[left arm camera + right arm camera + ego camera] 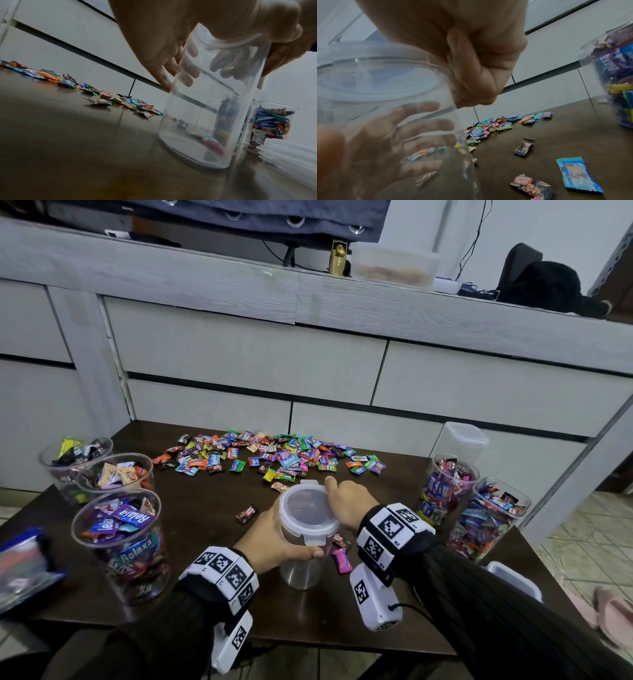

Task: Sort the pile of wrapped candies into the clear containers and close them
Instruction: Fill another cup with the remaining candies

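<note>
An empty clear container stands upright at the table's middle front, with a translucent lid on top. My left hand wraps round its body just under the lid. In the right wrist view those fingers show through the wall. My right hand grips the lid's right rim, its fingers curled over the edge of the lid. The pile of wrapped candies lies spread behind the container. In the left wrist view the container holds nothing.
Three open containers with candies stand at the left, two filled ones at the right. An empty lidded container is at the back right. A loose lid lies at the right edge. Stray candies lie near the held container.
</note>
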`<state>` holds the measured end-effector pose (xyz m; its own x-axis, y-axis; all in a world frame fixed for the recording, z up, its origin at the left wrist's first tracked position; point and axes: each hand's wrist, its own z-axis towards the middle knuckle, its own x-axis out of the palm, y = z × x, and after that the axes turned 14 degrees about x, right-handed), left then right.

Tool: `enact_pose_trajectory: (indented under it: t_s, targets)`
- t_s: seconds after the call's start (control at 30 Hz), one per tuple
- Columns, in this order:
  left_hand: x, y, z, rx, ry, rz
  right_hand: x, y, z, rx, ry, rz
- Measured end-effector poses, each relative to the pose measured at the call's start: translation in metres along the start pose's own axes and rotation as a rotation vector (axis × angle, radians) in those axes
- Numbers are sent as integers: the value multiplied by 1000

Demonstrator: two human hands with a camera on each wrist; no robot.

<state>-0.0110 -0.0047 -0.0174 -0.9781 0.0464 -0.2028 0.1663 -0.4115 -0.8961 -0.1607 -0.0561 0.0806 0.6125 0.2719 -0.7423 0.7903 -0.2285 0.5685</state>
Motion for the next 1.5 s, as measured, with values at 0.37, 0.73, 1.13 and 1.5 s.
enact_pose_trajectory:
  t_s: [0.37,0.73,1.13,1.5]
  targets:
    - [6,1,-2,54,-42,3,-5,-16,11,-81,14,28]
    - [3,10,-3,23,-45,13,-18,-4,-11,-414,-364,-410]
    - [6,1,6,14,-5,224,8,-4,-44,-576,-233,-416]
    - [2,-1,-4,-25,12,-17,-68,-117,6,-213,-257,-466]
